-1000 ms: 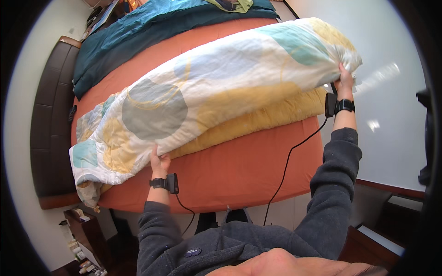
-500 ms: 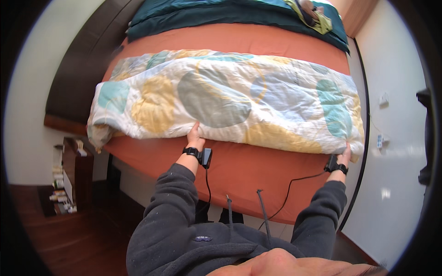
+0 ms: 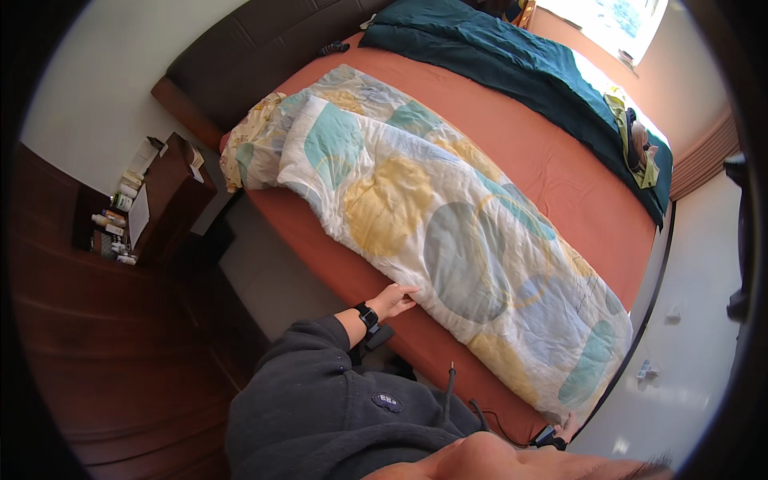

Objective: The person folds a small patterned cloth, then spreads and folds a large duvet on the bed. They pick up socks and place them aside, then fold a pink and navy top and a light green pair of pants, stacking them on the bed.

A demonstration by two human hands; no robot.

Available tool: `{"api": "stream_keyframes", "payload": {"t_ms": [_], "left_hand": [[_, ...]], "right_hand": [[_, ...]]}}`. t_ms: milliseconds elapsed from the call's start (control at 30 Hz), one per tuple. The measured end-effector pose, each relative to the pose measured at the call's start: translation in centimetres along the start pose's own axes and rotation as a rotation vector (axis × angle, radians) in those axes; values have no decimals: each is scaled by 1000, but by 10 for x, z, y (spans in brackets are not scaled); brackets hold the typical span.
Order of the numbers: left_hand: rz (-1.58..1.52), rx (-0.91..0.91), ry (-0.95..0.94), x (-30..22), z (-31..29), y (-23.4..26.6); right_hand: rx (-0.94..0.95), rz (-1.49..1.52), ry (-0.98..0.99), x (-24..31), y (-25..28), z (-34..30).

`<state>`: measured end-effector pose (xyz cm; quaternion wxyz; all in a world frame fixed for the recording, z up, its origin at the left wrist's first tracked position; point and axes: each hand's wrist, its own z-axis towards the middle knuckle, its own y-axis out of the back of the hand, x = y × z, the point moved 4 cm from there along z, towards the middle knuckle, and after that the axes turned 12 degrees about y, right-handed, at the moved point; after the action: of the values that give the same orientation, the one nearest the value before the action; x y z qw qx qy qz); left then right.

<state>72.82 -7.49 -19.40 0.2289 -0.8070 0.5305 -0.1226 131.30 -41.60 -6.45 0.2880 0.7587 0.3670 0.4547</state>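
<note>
A white quilt with grey, yellow, teal and blue round shapes lies folded lengthwise over a coral fitted sheet. My left hand is at the near long edge of the quilt, its fingertips touching the edge and the thumb held apart from them. At the quilt's near right corner, low in the picture, my right hand grips the fabric; part of its fingers is hidden. Each wrist wears a dark strap with a small black device. A patterned yellow cloth pokes out at the quilt's left end.
A dark headboard stands at the left. Along the far side lies a dark teal cover with a yellow-green garment on it. A brown nightstand holds bottles at the left. A white wall borders the right.
My view has turned left, so the bed now runs diagonally, and the nightstand and a window show more. Both hands stay by the near quilt edge; the left hand's thumb now stands apart.
</note>
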Motion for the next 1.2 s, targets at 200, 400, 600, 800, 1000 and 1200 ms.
{"api": "stream_keyframes", "payload": {"t_ms": [200, 400, 600, 800, 1000, 1200], "left_hand": [[-473, -199, -258, -133, -31, 158], [-741, -83, -473, -337, -88, 290], [-642, 55, -393, -425, -65, 323], [-507, 257, -634, -465, -103, 311], [-119, 316, -720, -478, -215, 321], [39, 148, -733, -470, -403, 378]], "right_hand": [[217, 236, 217, -23, -162, -93], [614, 465, 64, -28, -341, -336], [1242, 903, -477, 39, -528, -599], [1137, 1119, -625, 88, -603, -666], [1020, 1022, -878, 40, -609, -697], [1132, 1085, -147, 88, -594, -676]]}}
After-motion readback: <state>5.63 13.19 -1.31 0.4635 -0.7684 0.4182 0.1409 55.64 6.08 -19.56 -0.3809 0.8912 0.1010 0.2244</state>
